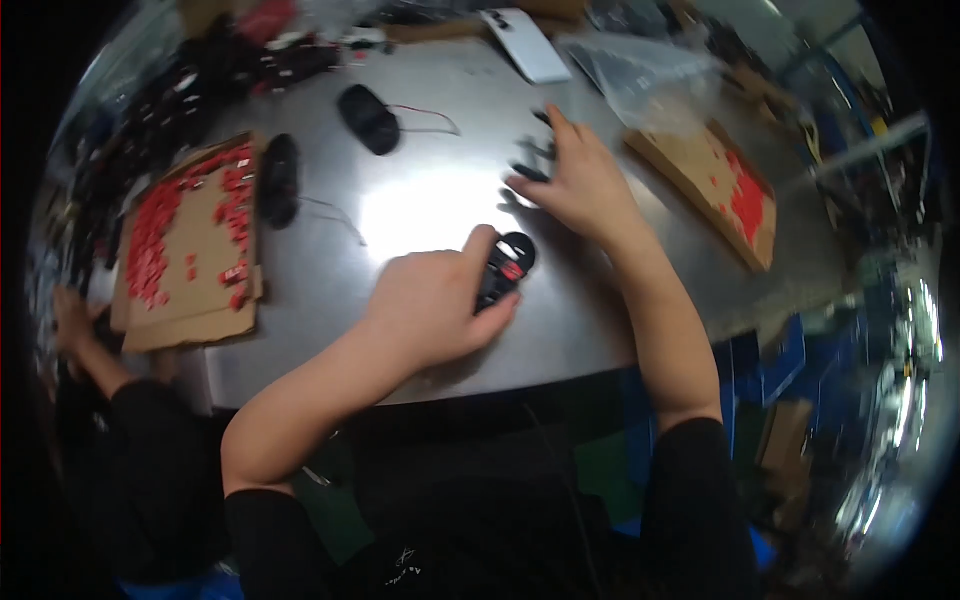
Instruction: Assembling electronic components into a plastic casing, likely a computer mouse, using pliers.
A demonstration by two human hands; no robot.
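One black casing (513,268) was clasped by left grip (425,300) toward surface's (575,335) front edge, likely for steadiness. Right grip (588,188) blurred; couldn't tell.

1. The head view looks down from above and behind the fingers (482,248), from the wearer's own side.
2. It faces forward across the table (430,85), taking in surface beyond the fingertips.
3. It sits fairly close: left hand (425,305) and right hand (590,195) are near mid-view, their forearms (668,330) nearer the camera than the fingers.
4. Its wide fisheye bends edges far outward from the fingers.
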